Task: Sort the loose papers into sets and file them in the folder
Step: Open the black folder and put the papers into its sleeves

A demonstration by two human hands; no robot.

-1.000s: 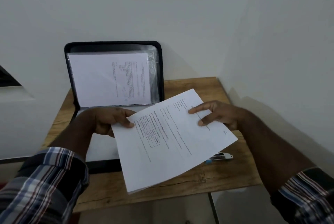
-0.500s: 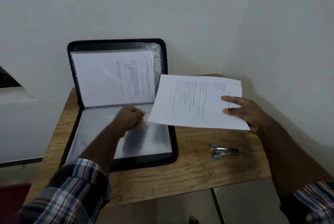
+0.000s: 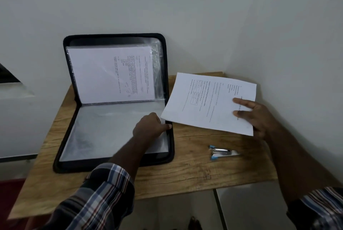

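On the wooden table (image 3: 194, 170) against the white wall, a black zip folder (image 3: 169, 148) stood open, its upper half leaning upright on the wall and its lower half lying flat. A printed sheet (image 3: 111, 73) sat inside the clear sleeve of the upright half, while the flat half showed a clear plastic sleeve (image 3: 111, 133) with no print visible. The left hand (image 3: 150, 127), coming from a plaid sleeve (image 3: 104, 192), rested at the right edge of that flat sleeve with its fingers curled and the thumb pinching the sleeve's edge by the zip border. The right hand (image 3: 256, 116) held a set of printed papers (image 3: 209, 101) just to the right of the folder, above the table's back corner, thumb and fingers spread across the top sheet near its right end; the fingers beneath were hidden. The near left corner of the papers reached over the folder's right border, close to the left hand. A small blue and silver stapler (image 3: 220, 152) lay on the table nearer the person, apart from the papers and the folder
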